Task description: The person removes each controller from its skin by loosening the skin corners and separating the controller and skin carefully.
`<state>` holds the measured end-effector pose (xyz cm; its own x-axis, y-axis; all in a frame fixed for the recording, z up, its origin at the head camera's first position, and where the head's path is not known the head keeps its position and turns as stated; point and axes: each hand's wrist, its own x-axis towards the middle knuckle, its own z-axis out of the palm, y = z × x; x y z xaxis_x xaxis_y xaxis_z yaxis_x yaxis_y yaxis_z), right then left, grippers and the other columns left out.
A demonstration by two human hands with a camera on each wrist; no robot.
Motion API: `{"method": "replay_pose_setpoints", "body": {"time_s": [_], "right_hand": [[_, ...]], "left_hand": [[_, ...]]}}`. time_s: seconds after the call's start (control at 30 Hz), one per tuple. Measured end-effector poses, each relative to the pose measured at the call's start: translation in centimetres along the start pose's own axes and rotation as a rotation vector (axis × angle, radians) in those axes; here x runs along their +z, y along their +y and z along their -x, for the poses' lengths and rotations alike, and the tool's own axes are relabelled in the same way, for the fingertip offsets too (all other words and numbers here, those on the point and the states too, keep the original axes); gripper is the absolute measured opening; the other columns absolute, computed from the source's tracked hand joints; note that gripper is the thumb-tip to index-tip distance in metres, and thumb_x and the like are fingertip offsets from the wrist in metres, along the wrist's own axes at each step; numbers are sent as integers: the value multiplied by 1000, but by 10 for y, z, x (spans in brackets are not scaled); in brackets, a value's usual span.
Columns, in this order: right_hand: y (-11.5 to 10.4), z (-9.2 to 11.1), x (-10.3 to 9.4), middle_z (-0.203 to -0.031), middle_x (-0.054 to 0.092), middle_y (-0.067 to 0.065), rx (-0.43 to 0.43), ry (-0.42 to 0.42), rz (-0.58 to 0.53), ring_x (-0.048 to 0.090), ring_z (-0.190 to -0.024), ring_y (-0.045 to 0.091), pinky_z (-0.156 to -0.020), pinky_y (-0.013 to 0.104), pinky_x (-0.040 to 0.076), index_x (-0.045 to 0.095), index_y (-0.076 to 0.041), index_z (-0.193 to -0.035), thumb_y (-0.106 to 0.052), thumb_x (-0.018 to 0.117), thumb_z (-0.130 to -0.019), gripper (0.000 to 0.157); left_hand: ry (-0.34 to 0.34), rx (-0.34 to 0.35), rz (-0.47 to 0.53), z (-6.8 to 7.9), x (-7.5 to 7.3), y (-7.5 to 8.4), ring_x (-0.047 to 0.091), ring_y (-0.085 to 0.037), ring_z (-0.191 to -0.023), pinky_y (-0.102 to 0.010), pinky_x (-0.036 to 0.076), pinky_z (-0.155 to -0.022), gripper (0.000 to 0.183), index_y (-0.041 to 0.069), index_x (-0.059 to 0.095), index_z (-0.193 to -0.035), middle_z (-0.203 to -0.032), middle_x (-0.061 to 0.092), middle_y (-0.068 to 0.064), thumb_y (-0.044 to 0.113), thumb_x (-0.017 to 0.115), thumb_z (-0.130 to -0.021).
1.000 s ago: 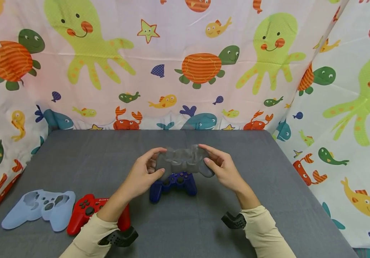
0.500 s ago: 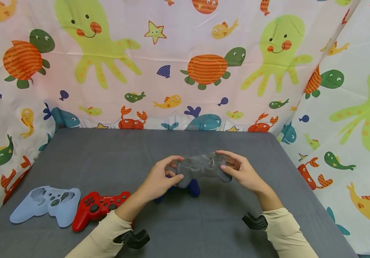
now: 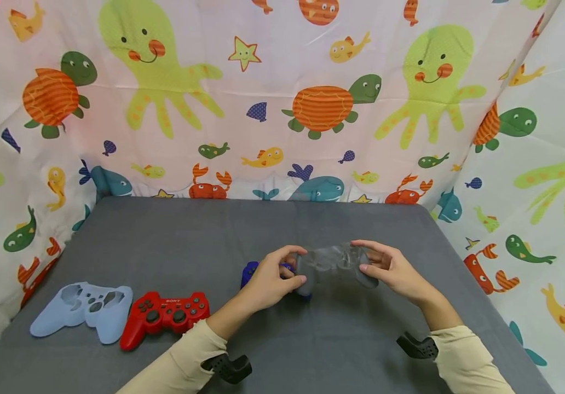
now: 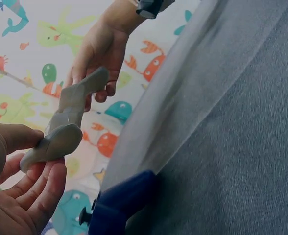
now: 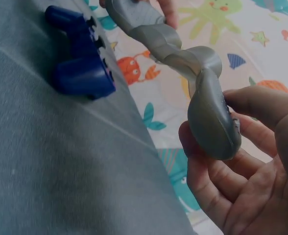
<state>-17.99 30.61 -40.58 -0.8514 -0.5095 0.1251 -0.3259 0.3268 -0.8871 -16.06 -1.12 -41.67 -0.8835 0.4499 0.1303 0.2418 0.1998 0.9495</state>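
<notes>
Both hands hold a grey, partly see-through controller cover (image 3: 332, 259) in the air above the table, one at each end. My left hand (image 3: 271, 280) pinches its left grip between thumb and fingers. At the other end my right hand (image 3: 397, 273) grips the right side the same way. The cover looks soft and bent in the right wrist view, where its rounded grip (image 5: 213, 120) is close. A blue game controller (image 5: 83, 76) lies on the table below and to the left of the cover. In the head view the left hand hides most of it.
On the left of the grey table (image 3: 203, 230) lies a red game controller (image 3: 156, 317). Next to it is a light blue controller cover (image 3: 87, 309) with cut-outs. A curtain (image 3: 272, 65) printed with sea animals hangs behind and at the sides.
Both hands have carried the grey cover to the right, from above the blue controller to beside it. The head view has turned slightly left, so the red controller shows more fully.
</notes>
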Motion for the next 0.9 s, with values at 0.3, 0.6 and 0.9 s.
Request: {"method": "replay_pose_setpoints", "body": {"time_s": [0.3,0.6,0.9], "right_hand": [[3,14,-17,-123,67,2,13,-69,-44,67,-104,10,-87,25,55,35,0,-154,0,54,-101,56],[4,23,-28,-144,53,4,69,-101,-16,63,-115,4,-91,23,52,33,-3,-155,-3,54,-102,57],[12,27,-39,-136,57,-1,119,-98,-21,63,-110,5,-87,25,53,36,-3,-154,-3,56,-101,56]], "left_hand": [[-6,-2,-9,-6,15,3,66,-10,-74,-25,52,-63,46,9,57,-138,-112,63,-14,7,69,-94],[-18,-22,0,-13,26,0,69,-15,-78,-25,54,-63,45,10,57,-138,-115,63,-15,8,69,-94],[-31,-42,15,-20,35,0,71,-40,-84,-27,54,-60,46,11,57,-138,-110,63,-14,7,70,-94]]}}
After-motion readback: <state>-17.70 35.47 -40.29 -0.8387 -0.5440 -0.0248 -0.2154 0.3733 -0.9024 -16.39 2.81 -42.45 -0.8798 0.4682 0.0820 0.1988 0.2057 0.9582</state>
